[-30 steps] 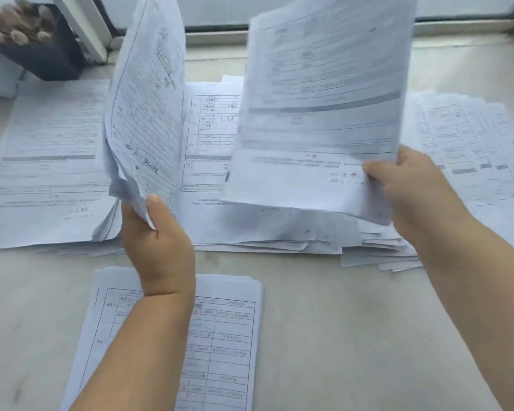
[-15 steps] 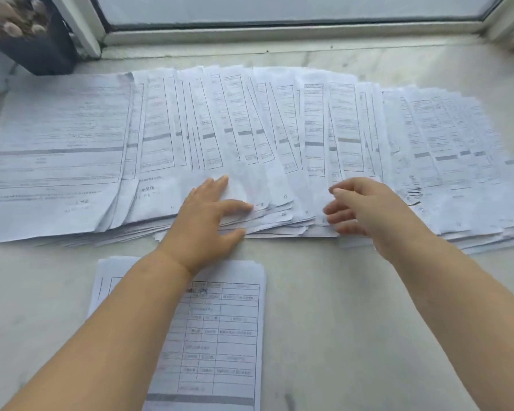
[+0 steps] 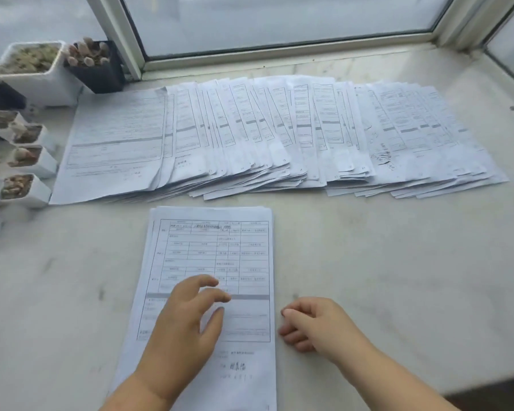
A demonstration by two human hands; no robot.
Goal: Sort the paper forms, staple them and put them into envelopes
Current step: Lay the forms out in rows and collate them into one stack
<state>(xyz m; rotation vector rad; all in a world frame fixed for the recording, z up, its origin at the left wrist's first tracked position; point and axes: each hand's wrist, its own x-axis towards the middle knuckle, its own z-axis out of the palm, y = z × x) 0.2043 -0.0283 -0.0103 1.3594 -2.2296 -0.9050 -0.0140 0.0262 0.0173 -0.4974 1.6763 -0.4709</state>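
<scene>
Now over the near stack of forms (image 3: 214, 262), the left hand (image 3: 184, 324) hovers or rests with fingers (image 3: 217, 296) loosely spread and grasping nothing, while the right hand (image 3: 315, 324) sits just beside the stack's right edge on the pale worktop (image 3: 383, 277), its fingers curled loosely and empty. Beyond them, a long fan of overlapping forms (image 3: 279, 134) stretches across the sill below the window frame (image 3: 279, 54). No stapler or envelope is in view.

The step in hand looks like squaring or lifting the near stack; it would go best with the left palm pinning the sheets flat as the right fingers slide in at the right edge, so the pile stays aligned.

Room is generous to the right of the stack and between stack and fan. To the left, small potted plants (image 3: 24, 188) crowd the worktop's edge, and the near edge drops away at lower right.
</scene>
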